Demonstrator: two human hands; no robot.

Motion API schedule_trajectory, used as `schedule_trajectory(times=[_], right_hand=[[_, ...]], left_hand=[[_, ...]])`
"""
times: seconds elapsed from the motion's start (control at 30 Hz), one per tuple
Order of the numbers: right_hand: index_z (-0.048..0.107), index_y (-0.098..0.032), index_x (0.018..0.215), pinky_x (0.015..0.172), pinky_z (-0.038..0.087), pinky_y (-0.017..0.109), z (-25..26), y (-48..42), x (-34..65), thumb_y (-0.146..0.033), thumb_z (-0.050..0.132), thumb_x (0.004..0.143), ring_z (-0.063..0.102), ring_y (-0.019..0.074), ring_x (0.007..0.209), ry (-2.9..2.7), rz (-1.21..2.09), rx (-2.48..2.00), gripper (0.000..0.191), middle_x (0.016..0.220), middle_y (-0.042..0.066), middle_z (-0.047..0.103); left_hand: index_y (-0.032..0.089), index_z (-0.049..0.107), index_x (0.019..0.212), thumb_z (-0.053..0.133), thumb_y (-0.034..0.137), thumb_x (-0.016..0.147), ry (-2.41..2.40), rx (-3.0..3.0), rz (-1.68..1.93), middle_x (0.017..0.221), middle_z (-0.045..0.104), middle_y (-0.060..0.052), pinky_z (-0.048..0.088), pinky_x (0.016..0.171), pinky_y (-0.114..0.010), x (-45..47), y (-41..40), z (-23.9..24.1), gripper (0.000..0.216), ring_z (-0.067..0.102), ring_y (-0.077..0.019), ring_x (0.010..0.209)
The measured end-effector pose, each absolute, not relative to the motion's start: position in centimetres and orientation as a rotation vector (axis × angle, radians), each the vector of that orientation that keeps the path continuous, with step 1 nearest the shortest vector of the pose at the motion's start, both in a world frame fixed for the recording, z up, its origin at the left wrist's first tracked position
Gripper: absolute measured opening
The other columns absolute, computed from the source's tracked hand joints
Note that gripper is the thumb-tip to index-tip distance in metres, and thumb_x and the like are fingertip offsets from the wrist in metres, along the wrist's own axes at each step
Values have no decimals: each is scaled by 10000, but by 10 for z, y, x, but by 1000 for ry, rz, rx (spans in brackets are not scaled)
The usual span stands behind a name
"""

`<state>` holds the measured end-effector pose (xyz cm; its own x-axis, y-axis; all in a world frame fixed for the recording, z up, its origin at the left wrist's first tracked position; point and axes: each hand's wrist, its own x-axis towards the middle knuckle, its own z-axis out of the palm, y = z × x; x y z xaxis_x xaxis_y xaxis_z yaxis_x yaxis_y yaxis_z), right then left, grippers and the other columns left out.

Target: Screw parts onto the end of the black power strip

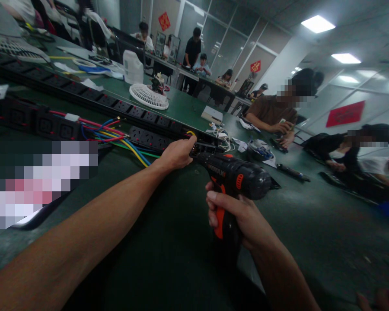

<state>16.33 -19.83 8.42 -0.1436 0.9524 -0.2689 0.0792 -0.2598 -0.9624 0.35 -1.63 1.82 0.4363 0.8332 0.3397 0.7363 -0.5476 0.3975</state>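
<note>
My right hand [236, 216] is wrapped round the orange-and-black grip of a cordless drill [238, 175], whose nose points left at the end of a black power strip [168, 136]. My left hand [178, 153] reaches across the green table [168, 242], fingers curled and pinched on the strip's open end beside the drill's tip. Red, blue, yellow and green wires [116, 138] fan out of another black strip section to the left of that hand. What sits under the fingertips is hidden.
Long black power strips [68, 86] run along the table's far side. A white fan grille [148, 96], a white jug [132, 67] and a white box [212, 115] lie beyond. Seated people work at the right [272, 114], with tools and cables before them.
</note>
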Motion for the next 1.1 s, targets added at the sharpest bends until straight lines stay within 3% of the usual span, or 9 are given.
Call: schedule_trajectory(times=[1.1], right_hand=[[633,-209,1004,477,469,259,84,-199,163,-403,849,803,586,122,505,-1210,1484,-1368,352,704,-49,602]], left_hand=[[202,477,1295,656,268,887,1383,2499,747,1208,720,-146,530,923,-385,4,-16,18,450,688,-291,1104]])
